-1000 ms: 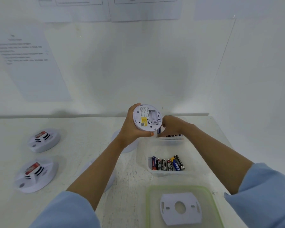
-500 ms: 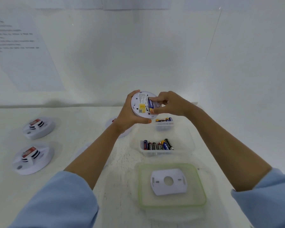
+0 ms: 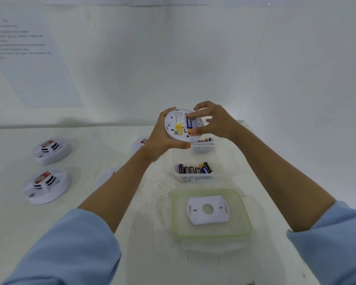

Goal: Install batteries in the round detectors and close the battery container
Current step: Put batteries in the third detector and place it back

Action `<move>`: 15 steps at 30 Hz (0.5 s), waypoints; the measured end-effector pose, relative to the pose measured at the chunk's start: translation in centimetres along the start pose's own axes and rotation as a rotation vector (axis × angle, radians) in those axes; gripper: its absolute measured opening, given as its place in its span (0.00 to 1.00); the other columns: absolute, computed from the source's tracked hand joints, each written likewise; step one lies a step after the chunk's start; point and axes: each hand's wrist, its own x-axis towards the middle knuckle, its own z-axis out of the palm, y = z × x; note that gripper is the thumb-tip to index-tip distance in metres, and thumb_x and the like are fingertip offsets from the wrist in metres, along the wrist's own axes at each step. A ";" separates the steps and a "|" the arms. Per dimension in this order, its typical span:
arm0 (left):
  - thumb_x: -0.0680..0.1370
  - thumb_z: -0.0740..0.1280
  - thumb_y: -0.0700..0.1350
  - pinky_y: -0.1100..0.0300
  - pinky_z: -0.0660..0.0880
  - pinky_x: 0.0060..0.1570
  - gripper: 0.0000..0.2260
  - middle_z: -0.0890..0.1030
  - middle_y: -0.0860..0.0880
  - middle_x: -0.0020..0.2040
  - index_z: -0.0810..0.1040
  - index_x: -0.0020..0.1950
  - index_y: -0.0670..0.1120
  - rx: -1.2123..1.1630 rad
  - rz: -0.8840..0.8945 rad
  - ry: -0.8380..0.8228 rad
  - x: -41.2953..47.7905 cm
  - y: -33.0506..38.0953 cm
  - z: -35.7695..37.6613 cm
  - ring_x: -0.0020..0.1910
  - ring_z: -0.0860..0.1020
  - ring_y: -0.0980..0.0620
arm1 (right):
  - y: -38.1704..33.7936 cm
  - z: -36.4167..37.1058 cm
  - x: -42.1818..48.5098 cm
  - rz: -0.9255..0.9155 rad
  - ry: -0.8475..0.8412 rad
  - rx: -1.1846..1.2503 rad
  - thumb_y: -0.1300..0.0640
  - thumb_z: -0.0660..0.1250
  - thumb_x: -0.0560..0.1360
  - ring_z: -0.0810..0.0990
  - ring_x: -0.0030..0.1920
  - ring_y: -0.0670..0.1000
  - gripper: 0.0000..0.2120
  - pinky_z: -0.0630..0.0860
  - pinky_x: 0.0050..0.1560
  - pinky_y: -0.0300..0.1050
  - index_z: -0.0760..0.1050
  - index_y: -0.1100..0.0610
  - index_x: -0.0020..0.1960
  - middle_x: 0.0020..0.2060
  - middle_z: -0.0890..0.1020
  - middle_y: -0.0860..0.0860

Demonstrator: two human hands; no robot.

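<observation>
One detector is gripped by the left hand; a battery is pinched against it by the right hand.

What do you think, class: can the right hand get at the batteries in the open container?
Probably yes: the container is lidless, nothing covers the batteries, though the right hand is busy at the detector.

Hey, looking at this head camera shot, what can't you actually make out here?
Head view only:
Battery bay of the held detector: the right hand covers it, so whether the blue battery is seated is unclear.
Far detector and near detector: mostly behind the left forearm.
Wall sheet: print too blurred to read.
Far batteries: partly behind the held detector.
</observation>
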 end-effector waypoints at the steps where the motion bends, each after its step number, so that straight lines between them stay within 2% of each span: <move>1: 0.56 0.78 0.40 0.49 0.76 0.57 0.45 0.68 0.43 0.65 0.60 0.68 0.48 -0.003 0.009 0.003 0.1 0.3 0.0 0.64 0.71 0.46 | -0.2 -0.1 -0.1 0.018 -0.006 0.111 0.64 0.77 0.62 0.76 0.50 0.47 0.25 0.76 0.46 0.32 0.77 0.57 0.58 0.53 0.75 0.51; 3: 0.57 0.77 0.35 0.57 0.77 0.54 0.45 0.70 0.46 0.63 0.59 0.68 0.46 0.007 0.020 0.020 0.3 0.6 0.0 0.61 0.73 0.51 | -0.6 -0.1 -0.1 0.056 -0.032 0.278 0.69 0.76 0.62 0.79 0.50 0.49 0.26 0.80 0.45 0.38 0.75 0.56 0.58 0.51 0.77 0.49; 8: 0.57 0.76 0.33 0.63 0.77 0.50 0.44 0.70 0.49 0.61 0.59 0.69 0.45 0.007 0.026 0.067 0.3 0.5 0.0 0.58 0.74 0.56 | -0.3 0.2 0.8 0.088 -0.072 0.262 0.67 0.76 0.62 0.76 0.55 0.52 0.27 0.80 0.50 0.47 0.72 0.52 0.58 0.50 0.77 0.50; 13: 0.56 0.77 0.34 0.61 0.78 0.51 0.45 0.70 0.46 0.62 0.59 0.68 0.45 0.047 0.047 0.046 0.5 0.3 -0.5 0.61 0.72 0.52 | 0.6 1.0 1.6 0.157 -0.104 0.370 0.71 0.74 0.62 0.76 0.53 0.51 0.30 0.80 0.48 0.42 0.71 0.54 0.60 0.52 0.76 0.53; 15: 0.57 0.76 0.33 0.64 0.77 0.49 0.44 0.71 0.48 0.61 0.59 0.68 0.45 0.068 0.038 0.036 0.7 0.2 -0.9 0.59 0.73 0.55 | 1.0 1.3 2.0 0.171 -0.124 0.379 0.71 0.74 0.63 0.77 0.53 0.51 0.29 0.81 0.46 0.40 0.72 0.55 0.60 0.51 0.77 0.52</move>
